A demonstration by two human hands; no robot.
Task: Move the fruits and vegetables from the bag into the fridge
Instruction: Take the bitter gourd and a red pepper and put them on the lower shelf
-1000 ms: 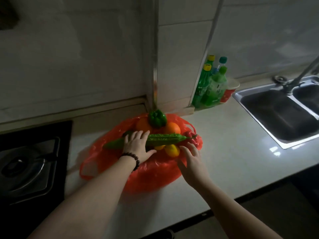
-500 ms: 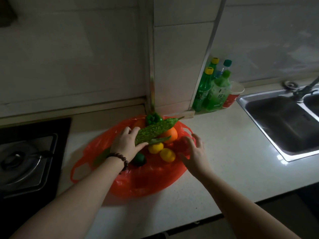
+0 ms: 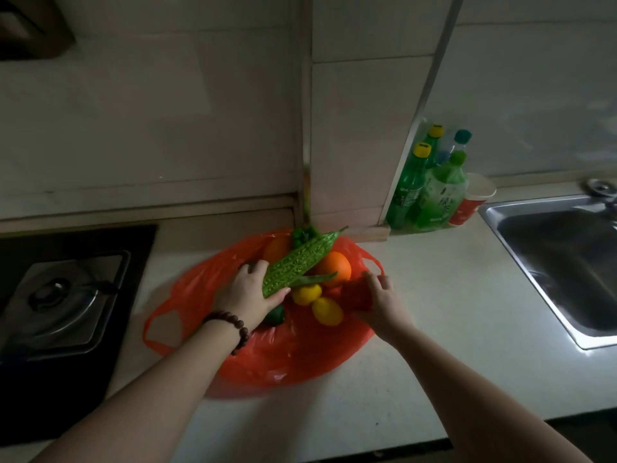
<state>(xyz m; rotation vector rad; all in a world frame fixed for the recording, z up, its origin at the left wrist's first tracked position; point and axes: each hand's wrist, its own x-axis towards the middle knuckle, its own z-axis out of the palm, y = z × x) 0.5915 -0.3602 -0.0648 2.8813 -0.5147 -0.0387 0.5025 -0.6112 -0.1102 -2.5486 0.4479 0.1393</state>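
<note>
A: Where is the bitter gourd [image 3: 298, 262]?
B: Mid-frame, over the red bag [image 3: 283, 355]; the left hand [image 3: 248, 295] fingers curl round its lower end.
A: And the right hand [image 3: 380, 304]?
B: Its fingers pinch the bag's right edge.

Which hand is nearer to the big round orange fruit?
Right. The right hand pinches the red plastic bag just beside the big round orange fruit; the left hand grips the bumpy green bitter gourd farther off.

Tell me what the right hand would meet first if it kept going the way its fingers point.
Probably the large round orange just beyond the right hand, which pinches the red plastic bag's rim; depth is uncertain.
</note>
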